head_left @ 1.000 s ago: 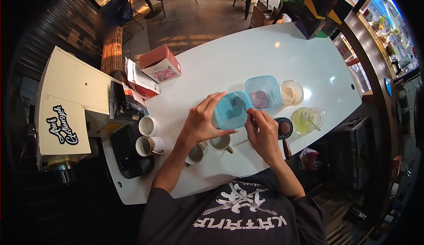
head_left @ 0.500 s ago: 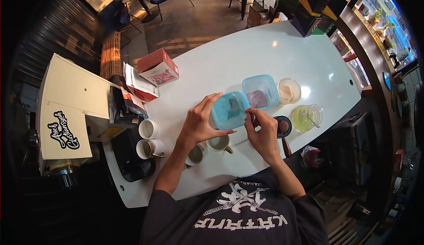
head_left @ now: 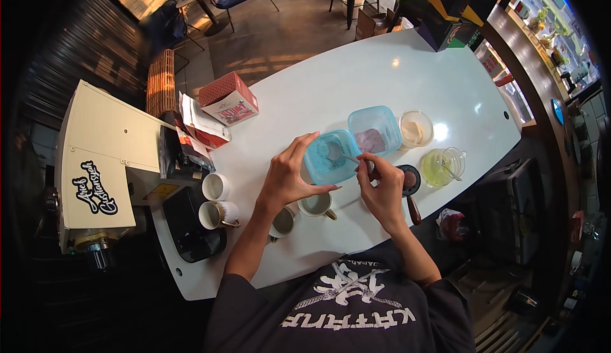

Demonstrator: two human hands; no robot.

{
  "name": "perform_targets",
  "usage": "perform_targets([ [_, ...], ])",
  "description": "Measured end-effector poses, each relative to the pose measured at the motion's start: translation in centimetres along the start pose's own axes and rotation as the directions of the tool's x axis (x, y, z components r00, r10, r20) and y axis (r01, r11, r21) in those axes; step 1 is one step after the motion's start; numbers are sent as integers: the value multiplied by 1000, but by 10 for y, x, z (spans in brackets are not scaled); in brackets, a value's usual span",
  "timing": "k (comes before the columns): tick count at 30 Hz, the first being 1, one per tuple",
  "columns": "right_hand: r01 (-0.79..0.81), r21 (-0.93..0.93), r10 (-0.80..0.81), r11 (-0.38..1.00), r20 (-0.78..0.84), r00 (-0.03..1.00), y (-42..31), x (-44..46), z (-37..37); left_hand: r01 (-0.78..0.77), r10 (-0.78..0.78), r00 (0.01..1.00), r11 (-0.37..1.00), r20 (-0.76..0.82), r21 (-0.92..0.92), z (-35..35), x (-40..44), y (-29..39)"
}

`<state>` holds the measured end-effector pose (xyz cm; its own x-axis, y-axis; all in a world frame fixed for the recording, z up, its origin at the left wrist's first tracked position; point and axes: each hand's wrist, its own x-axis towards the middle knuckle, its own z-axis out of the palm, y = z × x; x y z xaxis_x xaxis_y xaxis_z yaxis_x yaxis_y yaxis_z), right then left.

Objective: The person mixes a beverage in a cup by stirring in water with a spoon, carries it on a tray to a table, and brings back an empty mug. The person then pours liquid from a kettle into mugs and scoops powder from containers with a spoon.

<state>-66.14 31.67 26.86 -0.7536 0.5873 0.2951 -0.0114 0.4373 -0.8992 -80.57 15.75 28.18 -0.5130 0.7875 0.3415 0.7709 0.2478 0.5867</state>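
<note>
My left hand (head_left: 285, 178) holds a light-blue plastic container (head_left: 332, 175) from its left side, fingers along the far side and thumb at the near side. Blue powder lies inside it. Between the fingertips of my right hand (head_left: 383, 191) is the handle of a spoon (head_left: 347, 157), its bowl down in the powder. Touching or very near this container on the right stands a second blue container (head_left: 372, 112) with pale purple powder. Below the hands stand a cup (head_left: 315, 205) and another cup (head_left: 282, 224), partly hidden by my left arm.
Right of the containers are a round tub (head_left: 417, 129) of beige powder, a glass jar (head_left: 438, 170) of green contents with a spoon, and a portafilter (head_left: 414, 208). Two more cups (head_left: 216, 215) stand left, near a cream machine (head_left: 95, 162). A red box (head_left: 229, 98) stands farther back.
My right hand has shifted slightly right and down, and more of the spoon's handle shows. The spoon's bowl has moved a little within the powder. My left hand stays on the container.
</note>
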Motion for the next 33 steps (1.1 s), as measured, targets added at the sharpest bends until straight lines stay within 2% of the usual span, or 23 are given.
perform_targets([
  [8,-52,23,52,998,-41,998,7,-3,-5,-26,26,1000,999,-17,-18,2,2,-1],
  [10,-116,153,114,981,19,993,5,-3,-5,-30,29,999,999,-20,-30,2,1,-1],
  [15,-220,227,218,949,33,975,5,-6,-13,0,-1,1000,1000,-21,-26,3,1,0],
  [17,-253,365,260,896,33,965,5,-7,-15,5,-6,1000,1000,-20,-30,3,1,2],
  [24,-195,502,222,843,6,975,0,-9,-30,4,-5,1000,999,-22,-38,4,0,1],
  [29,-186,460,196,868,26,980,-3,-12,-30,10,-11,1000,1000,-22,-29,5,-2,1],
  [32,-196,375,185,906,65,980,-1,-15,-23,23,-23,1000,999,-16,-28,5,-2,1],
  [33,-128,269,113,955,70,991,-1,-17,-22,34,-34,999,999,-13,-29,5,-3,1],
])
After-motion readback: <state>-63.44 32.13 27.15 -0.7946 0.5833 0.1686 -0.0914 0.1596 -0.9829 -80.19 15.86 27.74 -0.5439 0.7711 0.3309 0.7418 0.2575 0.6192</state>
